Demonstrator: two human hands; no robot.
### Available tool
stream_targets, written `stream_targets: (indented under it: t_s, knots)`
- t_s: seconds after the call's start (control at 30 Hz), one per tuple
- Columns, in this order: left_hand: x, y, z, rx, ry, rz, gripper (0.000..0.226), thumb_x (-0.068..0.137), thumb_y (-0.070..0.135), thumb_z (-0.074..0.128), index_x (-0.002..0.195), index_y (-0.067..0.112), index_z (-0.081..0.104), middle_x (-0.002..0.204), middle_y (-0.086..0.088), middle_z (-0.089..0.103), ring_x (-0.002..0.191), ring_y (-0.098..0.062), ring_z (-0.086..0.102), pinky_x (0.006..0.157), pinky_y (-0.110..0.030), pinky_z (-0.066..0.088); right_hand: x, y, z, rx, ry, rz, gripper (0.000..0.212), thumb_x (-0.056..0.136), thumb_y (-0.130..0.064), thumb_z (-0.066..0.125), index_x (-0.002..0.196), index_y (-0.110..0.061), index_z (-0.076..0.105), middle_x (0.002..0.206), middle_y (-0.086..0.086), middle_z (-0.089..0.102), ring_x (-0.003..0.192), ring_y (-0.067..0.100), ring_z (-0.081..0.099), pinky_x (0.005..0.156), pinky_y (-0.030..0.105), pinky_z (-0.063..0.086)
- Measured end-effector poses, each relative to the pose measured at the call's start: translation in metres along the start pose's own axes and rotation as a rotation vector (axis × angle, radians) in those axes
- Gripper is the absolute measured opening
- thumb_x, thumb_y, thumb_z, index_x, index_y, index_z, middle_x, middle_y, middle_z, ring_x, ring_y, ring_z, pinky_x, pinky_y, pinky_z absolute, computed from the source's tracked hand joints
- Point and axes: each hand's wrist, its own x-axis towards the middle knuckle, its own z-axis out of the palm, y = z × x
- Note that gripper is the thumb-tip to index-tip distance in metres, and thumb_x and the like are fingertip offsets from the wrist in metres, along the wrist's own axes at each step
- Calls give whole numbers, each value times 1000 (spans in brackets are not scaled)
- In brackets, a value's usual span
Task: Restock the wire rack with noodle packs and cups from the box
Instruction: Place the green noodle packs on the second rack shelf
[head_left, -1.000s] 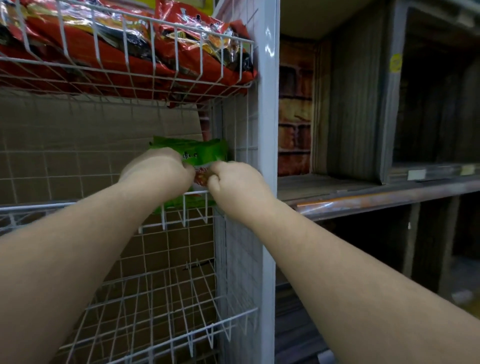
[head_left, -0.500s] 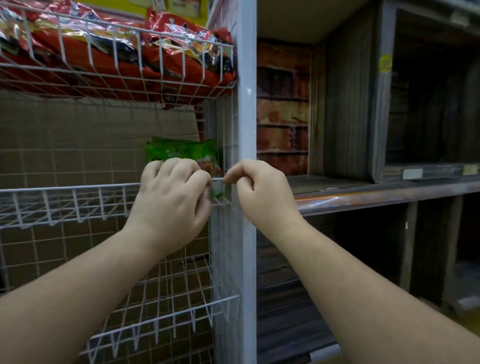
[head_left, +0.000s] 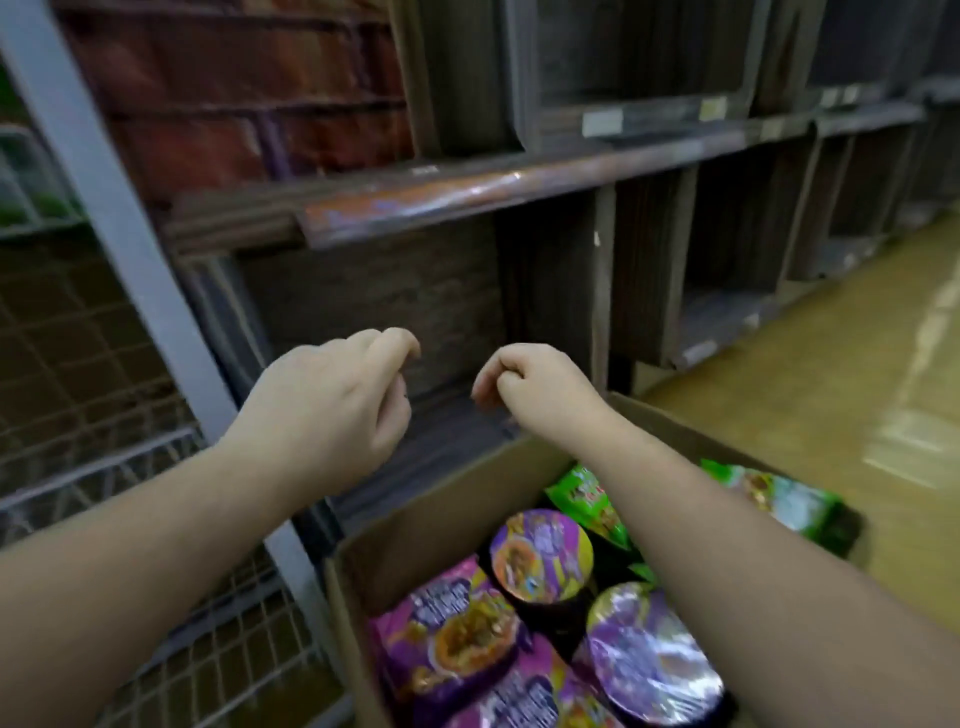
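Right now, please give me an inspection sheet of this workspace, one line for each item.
Surface: yellowish floor, bare where visible.
Job's things: open cardboard box holding purple noodle cups, pink-purple packs and green packs; white wire rack at left.
Clutter: nothing seen.
Grippers: left hand and right hand hover above the box's far edge, fingers loosely curled, holding nothing.
Cables: nothing seen.
Surroundings: dark wooden shelving behind, with small labels; its visible compartments hold no goods.
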Motion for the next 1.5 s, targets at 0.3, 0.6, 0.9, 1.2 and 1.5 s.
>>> stream_targets:
  t_s: [0.3, 0.6, 0.9, 1.2, 1.5]
  knots:
    - [10, 101, 101, -152, -284, -89, 30, 95, 32, 43, 124, 23, 46, 105, -1, 69, 89, -26, 68, 66, -36, 51, -24, 149, -47, -372, -240, 361, 24, 90, -14, 54, 102, -24, 73, 100, -1, 68, 95, 20, 62, 77, 23, 46]
    - [27, 218, 191, -1062, -711, -988, 42, 95, 50, 53, 118, 14, 54, 92, -9, 68, 78, -27, 70, 77, -49, 60, -35, 202, -85, -853, -87, 426, 35, 94, -22, 55, 129, -21, 55, 128, 9, 55, 122, 30, 48, 95, 43, 39]
    - [37, 255, 200, -1246, -879, -1265, 63, 86, 65, 57, 114, 8, 60, 102, -8, 67, 86, -26, 66, 67, -35, 58, -40, 200, -80, -1046, -231, 373, 41, 95, -20, 49, 135, -17, 50, 133, 11, 51, 124, 30, 44, 97, 43, 36]
    - [63, 279, 185, -1521, -848, -1433, 47, 93, 62, 50, 112, 19, 57, 91, -3, 60, 106, -27, 58, 98, -45, 45, -46, 196, -78, -1113, -345, 404, 42, 98, -32, 46, 138, -18, 48, 138, 11, 47, 128, 29, 39, 100, 47, 33]
    - [74, 261, 164, -1643, -923, -1370, 32, 94, 41, 59, 99, 10, 67, 89, -14, 75, 86, -30, 70, 88, -58, 49, -47, 185, -97, -785, -263, 438, 51, 95, -32, 54, 142, -16, 42, 141, 13, 46, 130, 34, 42, 102, 49, 37]
